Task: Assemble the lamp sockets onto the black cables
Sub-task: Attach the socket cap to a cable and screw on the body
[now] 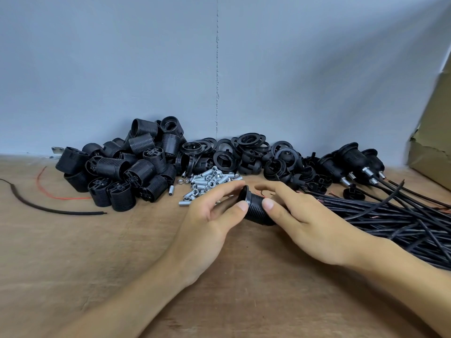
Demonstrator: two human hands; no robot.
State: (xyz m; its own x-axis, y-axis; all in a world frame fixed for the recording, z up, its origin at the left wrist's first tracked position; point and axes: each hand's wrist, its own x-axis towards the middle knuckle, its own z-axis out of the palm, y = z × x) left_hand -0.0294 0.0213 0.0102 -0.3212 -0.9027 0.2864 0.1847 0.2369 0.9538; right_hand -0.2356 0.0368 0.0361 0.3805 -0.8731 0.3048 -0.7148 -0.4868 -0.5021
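At the centre of the frame a black ribbed plastic lamp socket with a flared collar (pixel 256 208) is held just above the brown wooden tabletop (pixel 85 252); it is pinched by the left hand (pixel 212 215), whose thumb and curled fingers are closed on the collar end, and by the right hand (pixel 300 215), whose thumb presses the threaded barrel while its fingers reach over the far side; both hands are thus partly closed on the one socket. Whether a cable already enters it cannot be told, as the far end is hidden.

The socket is judged light, rigid and hollow; its ridged thread should give a sure hold, so the barrel is best gripped around its middle, while the smooth collar may slip; thin plastic of this kind could crack if forced crooked. The bundle of black sheathed cables (pixel 402 215), at the right of the frame, is judged limp and springy, best taken near the stripped ends.

No true container is seen; parts lie in loose heaps along the grey wall: ribbed black socket barrels (pixel 117 176) at centre left, flat black threaded rings (pixel 249 152) at centre, small silver metal threaded tubes (pixel 210 181) before them, and finished sockets on cables (pixel 351 159) at right; a torn brown cardboard box (pixel 432 132) stands at the right edge, its contents unseen.
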